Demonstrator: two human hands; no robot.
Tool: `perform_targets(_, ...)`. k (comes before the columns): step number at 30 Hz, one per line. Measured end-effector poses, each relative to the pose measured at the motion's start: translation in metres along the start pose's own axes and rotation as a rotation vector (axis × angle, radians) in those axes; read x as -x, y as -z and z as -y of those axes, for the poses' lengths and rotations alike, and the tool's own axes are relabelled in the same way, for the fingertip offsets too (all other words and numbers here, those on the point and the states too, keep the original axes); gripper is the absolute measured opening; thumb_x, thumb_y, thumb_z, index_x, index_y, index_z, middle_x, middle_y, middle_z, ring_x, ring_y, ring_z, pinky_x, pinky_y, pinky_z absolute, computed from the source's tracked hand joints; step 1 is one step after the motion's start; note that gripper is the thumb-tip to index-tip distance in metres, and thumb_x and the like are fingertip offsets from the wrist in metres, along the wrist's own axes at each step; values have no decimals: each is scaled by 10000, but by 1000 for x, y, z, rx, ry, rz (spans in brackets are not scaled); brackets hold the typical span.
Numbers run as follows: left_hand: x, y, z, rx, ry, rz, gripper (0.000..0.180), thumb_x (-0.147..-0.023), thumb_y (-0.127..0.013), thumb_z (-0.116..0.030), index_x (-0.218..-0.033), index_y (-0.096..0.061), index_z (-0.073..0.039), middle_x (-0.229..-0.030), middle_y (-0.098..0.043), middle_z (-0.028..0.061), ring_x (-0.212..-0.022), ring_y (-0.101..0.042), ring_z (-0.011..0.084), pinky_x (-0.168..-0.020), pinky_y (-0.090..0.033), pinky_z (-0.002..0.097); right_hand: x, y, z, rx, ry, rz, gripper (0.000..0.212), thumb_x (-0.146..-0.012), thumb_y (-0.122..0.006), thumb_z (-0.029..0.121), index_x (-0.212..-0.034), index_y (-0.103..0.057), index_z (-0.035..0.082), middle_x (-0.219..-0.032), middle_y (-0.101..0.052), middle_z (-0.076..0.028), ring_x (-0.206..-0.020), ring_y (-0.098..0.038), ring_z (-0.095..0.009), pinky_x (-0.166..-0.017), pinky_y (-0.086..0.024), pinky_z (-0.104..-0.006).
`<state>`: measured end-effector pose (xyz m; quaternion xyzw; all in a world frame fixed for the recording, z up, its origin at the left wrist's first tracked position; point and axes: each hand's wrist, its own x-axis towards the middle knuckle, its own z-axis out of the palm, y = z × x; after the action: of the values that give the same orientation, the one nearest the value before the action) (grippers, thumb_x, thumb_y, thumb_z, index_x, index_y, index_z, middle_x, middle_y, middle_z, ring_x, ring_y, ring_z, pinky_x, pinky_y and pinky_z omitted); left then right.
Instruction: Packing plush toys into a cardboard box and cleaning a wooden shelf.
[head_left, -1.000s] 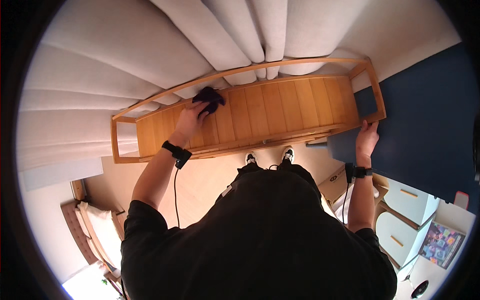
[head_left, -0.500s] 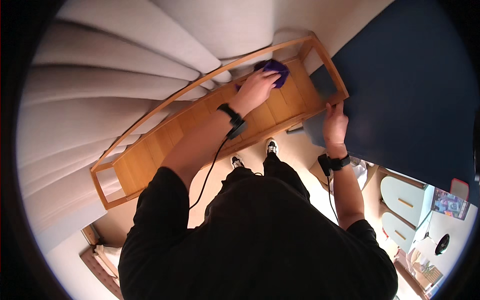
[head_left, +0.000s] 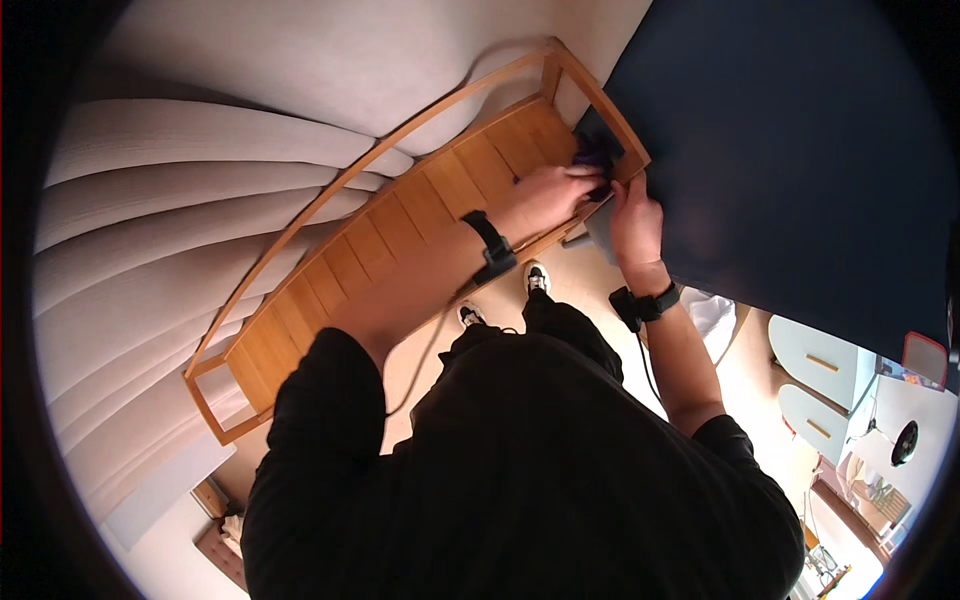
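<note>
A long wooden shelf [head_left: 427, 207] with slatted boards and a raised frame stretches diagonally in front of me. My left hand [head_left: 562, 196] reaches across it to its right end, fingers closed on a dark purple cloth [head_left: 596, 152]. The cloth is bunched against the inside of the end, close to the near right corner. At that corner my right hand [head_left: 637, 222] grips the wooden frame from outside, thumb and fingers pressed to the wood. Part of the left hand is blurred by motion.
Pale draped curtain [head_left: 180, 205] hangs along the shelf's far side. A large dark blue panel [head_left: 790, 180] stands against its right end. My shoes [head_left: 537, 278] are on the floor below. At right are light blue drawers [head_left: 805, 345] and a black fan [head_left: 904, 443].
My left hand has moved the purple cloth from the far side of the boards to the near right corner. My right hand still holds the frame; the view has shifted.
</note>
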<state>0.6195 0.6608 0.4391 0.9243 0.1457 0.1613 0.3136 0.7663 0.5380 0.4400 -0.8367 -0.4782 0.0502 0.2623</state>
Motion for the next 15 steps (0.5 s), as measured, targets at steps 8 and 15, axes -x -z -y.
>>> perform_targets(8,-13,42,53,-129,127,-107,316,-914,-646,-62,-1219,-726,-79,-1259,-692,169,-1090,-672,392,-946,-567,473,4,-15,-10,-20,32,-34,332,-1053,-584,223,-1305,-499,23,-739,-670,-284,-703,-682,-489,-584,-549,-558)
perform_targets(15,-17,13,46,-161,-6,28,311,-946,-656,-111,-1251,-704,-74,-1315,-683,136,-1127,-675,374,-977,-565,453,2,-12,-8,26,-13,-15,352,-1052,-582,227,-1317,-500,11,-753,-683,-278,-712,-687,-488,-620,-559,-563)
